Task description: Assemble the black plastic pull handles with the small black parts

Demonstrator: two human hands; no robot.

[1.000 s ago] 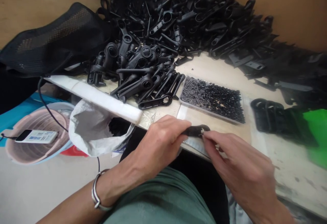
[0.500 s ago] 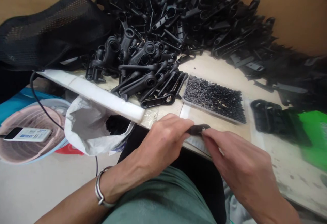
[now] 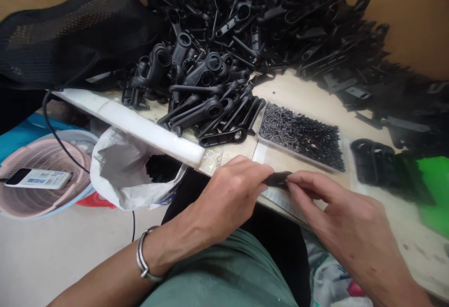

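My left hand [image 3: 233, 195] grips a black plastic part [image 3: 277, 179] near the table's front edge, fingers wrapped round its left end. With thumb and index finger pressed together, my right hand [image 3: 345, 220] touches the part's right end; whether a small piece sits in that pinch is hidden. Just beyond the hands lies a shallow clear tray [image 3: 298, 161] full of tiny black pieces [image 3: 301, 134]. Behind and left of it are several black plastic arms with round ring ends [image 3: 206, 110], lying in a loose heap.
A large pile of black parts [image 3: 273, 22] fills the back. Several black parts [image 3: 373, 160] stand at right beside a green object [image 3: 435, 195]. At left are a white sack [image 3: 115, 171], a pink basket [image 3: 21, 204] holding a white device [image 3: 38, 179], and black mesh fabric [image 3: 70, 40].
The view has shifted slightly, so the scene sits a little to the right. My left hand keeps its grip; my right fingers remain at the part's right end, wrist a bit lower.
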